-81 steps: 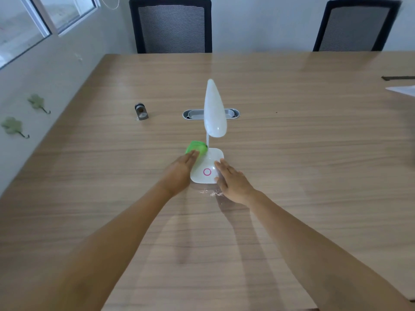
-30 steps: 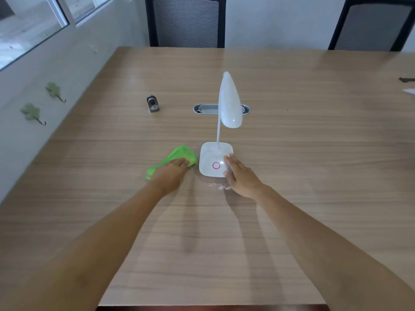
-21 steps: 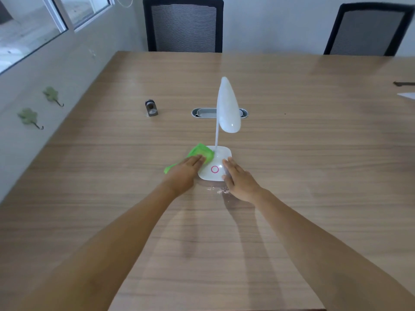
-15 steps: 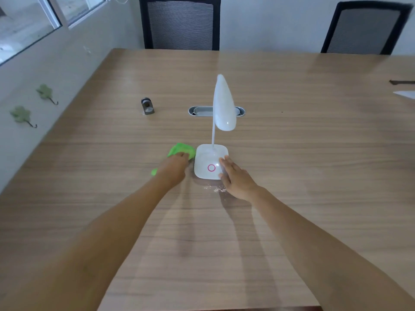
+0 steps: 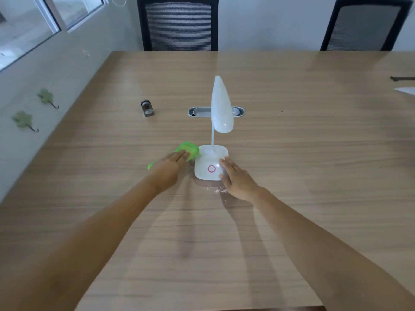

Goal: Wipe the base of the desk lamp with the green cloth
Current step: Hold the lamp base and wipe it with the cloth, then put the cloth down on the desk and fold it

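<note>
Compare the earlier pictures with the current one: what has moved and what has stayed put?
The left hand has swept the green cloth back and forth beside the lamp base, now pressing it at the base's left edge. The right hand stays steadying the base; the lamp hasn't moved.

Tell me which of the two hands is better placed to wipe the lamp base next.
The left hand: it lies flat on the green cloth, beside the left edge of the lamp base. The right hand has no cloth and rests on the base's right side.

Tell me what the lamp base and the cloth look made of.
Lamp base: apparently glossy white plastic, smooth with soft highlights and a pink ring. Green cloth: seemingly soft fabric, possibly microfibre; it bunches under the left hand.
</note>
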Demonstrator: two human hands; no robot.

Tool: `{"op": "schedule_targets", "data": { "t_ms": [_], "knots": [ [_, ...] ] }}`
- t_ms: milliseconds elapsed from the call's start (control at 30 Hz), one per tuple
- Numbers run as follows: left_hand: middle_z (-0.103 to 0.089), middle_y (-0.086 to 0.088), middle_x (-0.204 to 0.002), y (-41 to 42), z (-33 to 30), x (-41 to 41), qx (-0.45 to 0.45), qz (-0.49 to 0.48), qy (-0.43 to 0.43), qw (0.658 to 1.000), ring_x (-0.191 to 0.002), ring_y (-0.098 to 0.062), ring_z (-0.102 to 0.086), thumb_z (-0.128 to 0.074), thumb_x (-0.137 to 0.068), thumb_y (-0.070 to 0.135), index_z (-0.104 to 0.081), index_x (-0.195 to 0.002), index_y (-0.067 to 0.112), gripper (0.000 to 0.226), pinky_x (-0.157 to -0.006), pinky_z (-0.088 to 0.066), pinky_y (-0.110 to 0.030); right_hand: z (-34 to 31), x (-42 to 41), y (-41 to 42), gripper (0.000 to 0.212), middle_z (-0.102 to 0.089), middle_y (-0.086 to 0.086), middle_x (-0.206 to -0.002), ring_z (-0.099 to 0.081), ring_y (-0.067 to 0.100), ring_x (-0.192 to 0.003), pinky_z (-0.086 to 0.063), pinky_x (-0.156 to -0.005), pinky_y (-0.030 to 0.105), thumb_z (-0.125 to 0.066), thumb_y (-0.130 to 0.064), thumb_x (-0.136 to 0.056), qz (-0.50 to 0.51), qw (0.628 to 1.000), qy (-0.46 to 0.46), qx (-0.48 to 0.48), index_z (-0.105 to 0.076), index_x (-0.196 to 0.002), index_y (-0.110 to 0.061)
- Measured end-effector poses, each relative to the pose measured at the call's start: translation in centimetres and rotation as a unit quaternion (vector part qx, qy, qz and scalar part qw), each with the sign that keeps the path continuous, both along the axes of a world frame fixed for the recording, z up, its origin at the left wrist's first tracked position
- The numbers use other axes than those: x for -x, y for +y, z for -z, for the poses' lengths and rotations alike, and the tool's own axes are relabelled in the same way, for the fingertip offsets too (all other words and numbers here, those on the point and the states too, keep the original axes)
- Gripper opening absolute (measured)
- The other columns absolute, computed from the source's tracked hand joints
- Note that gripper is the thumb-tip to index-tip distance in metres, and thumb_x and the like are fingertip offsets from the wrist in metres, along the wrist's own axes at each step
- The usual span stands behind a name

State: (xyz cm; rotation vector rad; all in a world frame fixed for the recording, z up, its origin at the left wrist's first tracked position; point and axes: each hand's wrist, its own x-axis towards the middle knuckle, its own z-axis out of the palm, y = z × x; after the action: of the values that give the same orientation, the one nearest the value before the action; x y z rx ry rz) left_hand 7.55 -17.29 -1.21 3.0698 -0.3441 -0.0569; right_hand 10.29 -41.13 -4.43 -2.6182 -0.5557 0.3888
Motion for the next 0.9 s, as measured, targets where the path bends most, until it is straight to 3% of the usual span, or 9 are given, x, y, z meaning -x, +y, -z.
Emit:
{"op": "schedule_targets", "data": {
  "t_ms": [133,233,300,400,500,600,733,900],
  "knots": [
    [-0.020,-0.001,-0.158,2.1,0.5,3.7,-0.046,0.027,0.051,0.997,-0.138,-0.021,-0.036,-0.038,-0.087,0.001,-0.017,-0.148,0.018,0.067,-0.106,-0.041,-0.036,-0.3,0.0,0.0,0.055,-0.005,0.006,-0.161,-0.013,0.019,-0.148,-0.020,-0.118,0.042,-0.035,-0.028,-0.099,-0.003,1.000,0.001,0.010,-0.013,-0.149,-0.019],
    [-0.026,-0.003,-0.156,2.5,1.4,5.4,-0.039,0.025,0.082,0.996,-0.136,-0.022,-0.039,-0.041,-0.093,0.021,-0.024,-0.146,0.018,0.056,-0.107,-0.041,-0.036,-0.6,0.0,0.0,0.055,-0.005,0.006,-0.161,-0.013,0.019,-0.148,-0.020,-0.118,0.041,-0.034,-0.029,-0.100,-0.007,1.000,0.001,0.022,-0.013,-0.149,-0.019],
    [-0.037,-0.007,-0.150,2.6,1.7,6.4,-0.003,0.011,0.047,0.999,-0.135,-0.024,-0.040,-0.046,-0.093,0.032,-0.037,-0.141,0.014,0.053,-0.113,-0.033,-0.035,-0.8,0.0,0.1,0.055,-0.005,0.005,-0.161,-0.013,0.020,-0.148,-0.020,-0.118,0.041,-0.033,-0.030,-0.100,-0.010,0.999,0.004,0.034,-0.012,-0.150,-0.020],
    [-0.052,-0.016,-0.138,2.6,1.6,7.6,0.050,-0.064,-0.033,0.996,-0.127,-0.031,-0.048,-0.042,-0.090,0.037,-0.055,-0.127,0.007,0.050,-0.110,-0.036,-0.040,-1.1,0.0,0.1,0.055,-0.006,0.004,-0.161,-0.017,0.023,-0.146,-0.022,-0.118,0.044,-0.033,-0.031,-0.099,-0.008,0.998,0.005,0.058,-0.012,-0.149,-0.022],
    [-0.050,-0.016,-0.139,3.2,1.8,8.8,0.060,-0.124,-0.034,0.990,-0.128,-0.032,-0.045,-0.032,-0.087,0.040,-0.056,-0.126,0.008,0.056,-0.111,-0.035,-0.041,-1.4,0.4,0.7,0.054,-0.009,0.005,-0.161,-0.020,0.028,-0.144,-0.027,-0.115,0.047,-0.035,-0.028,-0.098,0.005,0.996,-0.025,0.087,-0.017,-0.148,-0.018],
    [-0.045,-0.015,-0.143,4.2,2.4,9.6,0.075,-0.166,-0.045,0.982,-0.132,-0.033,-0.041,-0.046,-0.090,0.033,-0.054,-0.129,0.010,0.046,-0.113,-0.032,-0.044,-1.7,1.6,2.5,0.054,-0.018,0.012,-0.158,-0.023,0.031,-0.142,-0.028,-0.113,0.046,-0.043,-0.020,-0.092,0.009,0.990,-0.131,0.052,-0.029,-0.143,-0.010],
    [-0.045,-0.010,-0.144,4.9,3.1,10.3,0.080,-0.168,-0.040,0.982,-0.134,-0.029,-0.038,-0.053,-0.089,0.033,-0.052,-0.130,0.013,0.046,-0.116,-0.029,-0.039,-1.4,3.7,6.3,0.041,-0.042,0.015,-0.146,-0.025,0.033,-0.143,-0.019,-0.118,0.048,-0.049,-0.012,-0.088,-0.103,0.972,-0.210,0.002,-0.052,-0.128,-0.006],
    [-0.046,-0.001,-0.145,5.5,3.6,10.2,0.082,-0.174,0.007,0.981,-0.140,-0.024,-0.030,-0.058,-0.082,0.045,-0.050,-0.133,0.018,0.058,-0.118,-0.023,-0.034,-0.8,4.1,9.8,0.046,-0.046,0.000,-0.144,-0.011,0.026,-0.147,-0.004,-0.120,0.051,-0.051,-0.007,-0.084,-0.149,0.963,-0.190,0.122,-0.050,-0.129,-0.015]
  ]
}}
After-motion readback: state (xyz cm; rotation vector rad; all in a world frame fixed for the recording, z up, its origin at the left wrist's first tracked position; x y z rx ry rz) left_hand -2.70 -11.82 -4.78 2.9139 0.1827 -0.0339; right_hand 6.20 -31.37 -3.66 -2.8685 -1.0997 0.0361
